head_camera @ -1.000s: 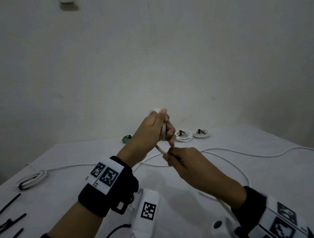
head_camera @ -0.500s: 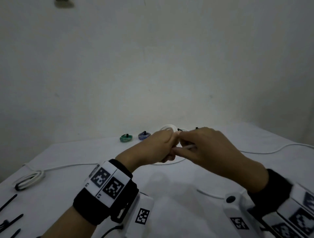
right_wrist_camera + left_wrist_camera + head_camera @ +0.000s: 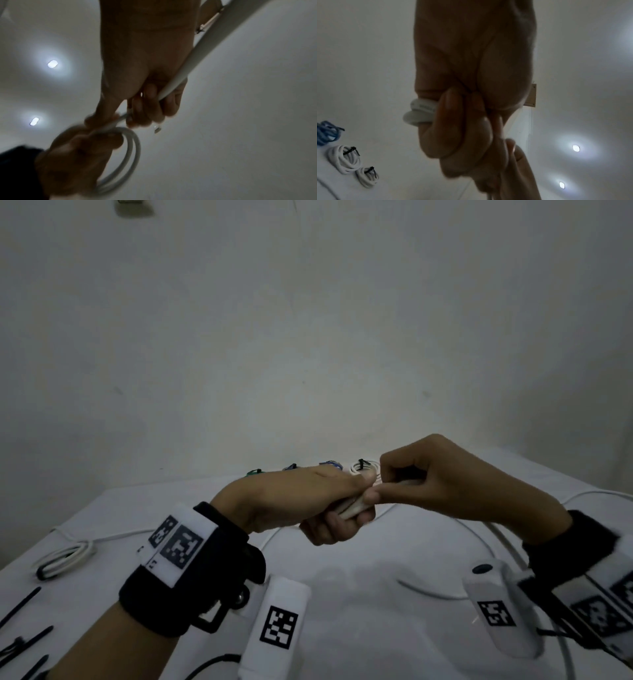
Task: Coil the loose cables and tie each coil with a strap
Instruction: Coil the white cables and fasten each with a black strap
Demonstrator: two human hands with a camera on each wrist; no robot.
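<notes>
Nearest, black straps (image 3: 20, 609) lying at left edge of table (image 3: 376, 628), untouched, well apart from both hands. Slightly further left, flattened white bundle (image 3: 65, 558) w/ a tail running off along the cloth; no strap visible on it.

Mid-table, above the surface: left hand (image 3: 301, 498) curled tight round a small white coil (image 3: 419, 113), two turns poking out past the fingers in left wrist view. Right hand (image 3: 442, 477) closed on the loose white cable (image 3: 192, 58), pinching it right against the left fingertips, feeding the next loop. Long slack (image 3: 479, 537) trailing down to table on right side & curving back under the hands.

Risks, judged from this:
- Slack snagging on wrist rig or kinking while pulled → uneven loop, jerk on coil.
- Left grip covering only one side of coil; any easing to admit a new turn → loops springing open, esp. w/ stiff cable.
- Straps far off to left; reaching for one means holding coil one-handed → likely moment for unravelling.
- Connector end near right fingers, blurred; can't tell if secured.

Far edge by wall: finished coils in a row, white pair (image 3: 346, 159) w/ black ties, plus blue (image 3: 325, 133) & green (image 3: 253, 472) ones.
</notes>
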